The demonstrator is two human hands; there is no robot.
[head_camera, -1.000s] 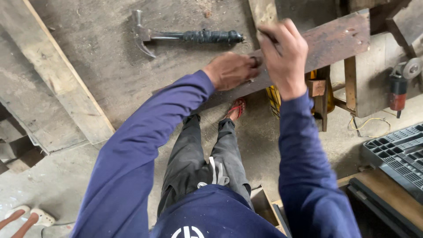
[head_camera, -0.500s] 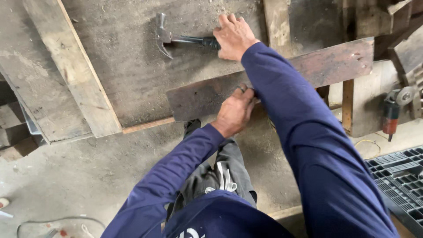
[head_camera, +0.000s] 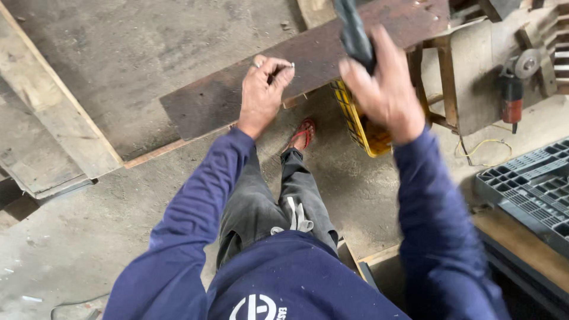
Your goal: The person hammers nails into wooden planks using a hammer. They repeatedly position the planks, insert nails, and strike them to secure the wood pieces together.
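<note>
my left hand [head_camera: 262,89] pinches 1 small nail [head_camera: 292,66] upright on the dark board [head_camera: 308,65] lying across the bench; my right hand [head_camera: 384,83] is wrapped tight around the hammer handle [head_camera: 354,32], raised. next, i judge, a light, square tap to start it

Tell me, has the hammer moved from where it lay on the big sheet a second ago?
Yes. The hammer has left the grey sheet, where it lay flat. The right hand now grips its dark handle, raised over the rusty plank, where the left hand pinches something small.
</note>
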